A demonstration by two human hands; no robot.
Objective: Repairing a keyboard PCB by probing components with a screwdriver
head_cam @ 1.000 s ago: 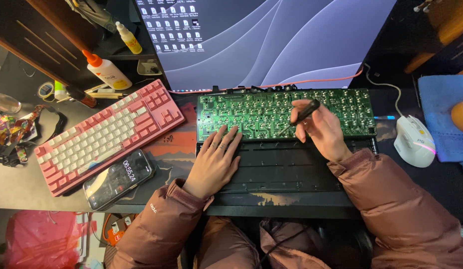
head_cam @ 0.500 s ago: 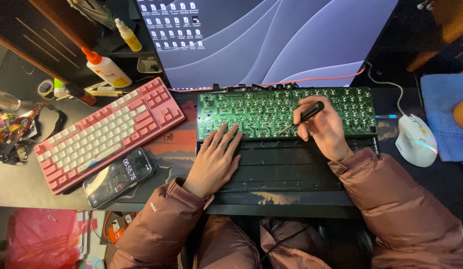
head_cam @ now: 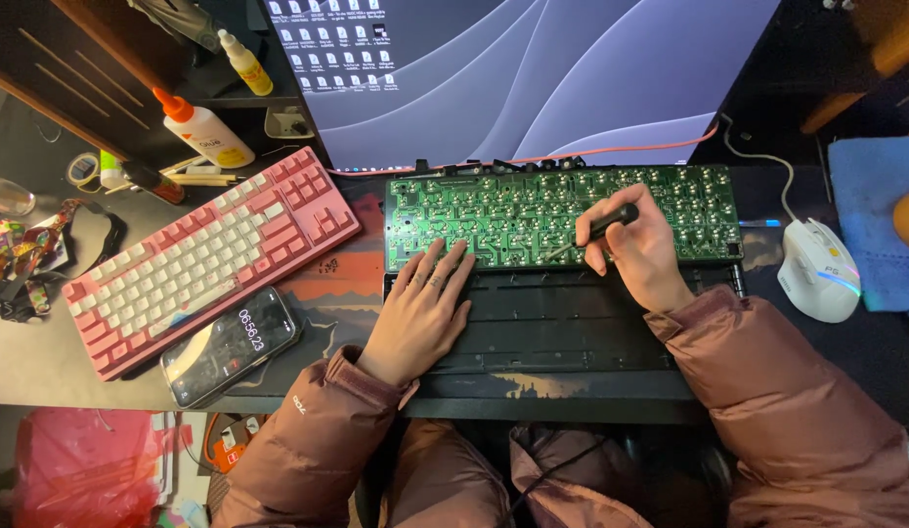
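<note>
Here, seen from above, a wide monitor [head_cam: 533,78] is glowing at the back of a dark bench [head_cam: 44,362], and a person in a puffy maroon jacket is sitting in front of it. Lying just before the screen is a bare green keyboard circuit board [head_cam: 513,210], with its empty black case [head_cam: 552,323] touching its near edge. To the left, a pink and white keyboard [head_cam: 191,259] is sitting at an angle, a phone [head_cam: 232,344] is resting by its near corner, and a white mouse [head_cam: 818,269] is lying to the right. The left hand [head_cam: 420,313] is pressing flat, fingers spread, across the board's near edge and the case, holding nothing. The right hand [head_cam: 640,244] is closing its grip around a slim black screwdriver [head_cam: 596,233], its tip touching the middle of the board. The person is probably working a screw on the board; the next move seems to call for a steady, upright tool while the flat hand is bracing the board.
</note>
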